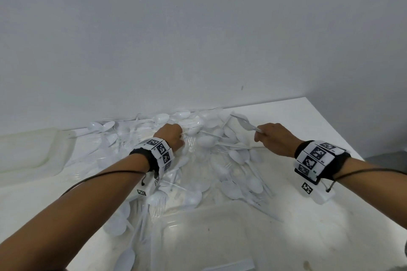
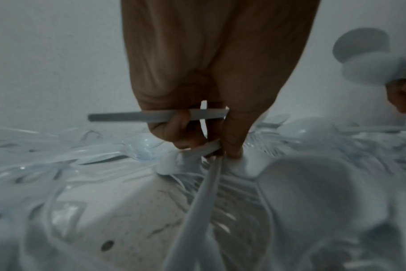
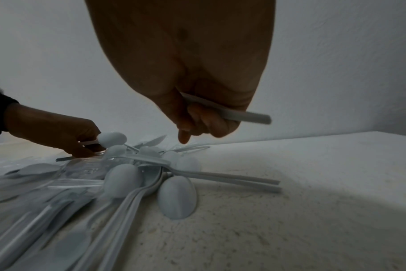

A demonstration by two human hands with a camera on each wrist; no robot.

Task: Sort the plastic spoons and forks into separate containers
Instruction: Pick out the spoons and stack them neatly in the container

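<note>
Heap of white plastic spoons and clear forks (image 1: pixel 220 160) was spread on the white table (image 1: pixel 330 215) against the wall. One white plastic utensil (image 1: pixel 246 124) was held above the heap, gripped by curled right hand (image 1: pixel 275 138). Left hand (image 1: pixel 171 136) was closed on several white utensil handles (image 2: pixel 151 117) inside the heap. Clear plastic container (image 1: pixel 220 237) sat nearest; translucent tray (image 1: pixel 28 152) far left.

Cutlery pile (image 1: pixel 211 160) spread over tabletop (image 1: pixel 308 226) centre, back edge vs wall (image 1: pixel 198 39); container (image 1: pixel 30 152) far left on tabletop; 2nd container (image 1: pixel 220 237) nearest, in front of pile; left hand (image 1: pixel 171 136) & right hand (image 1: pixel 275 138) over pile's back.
</note>
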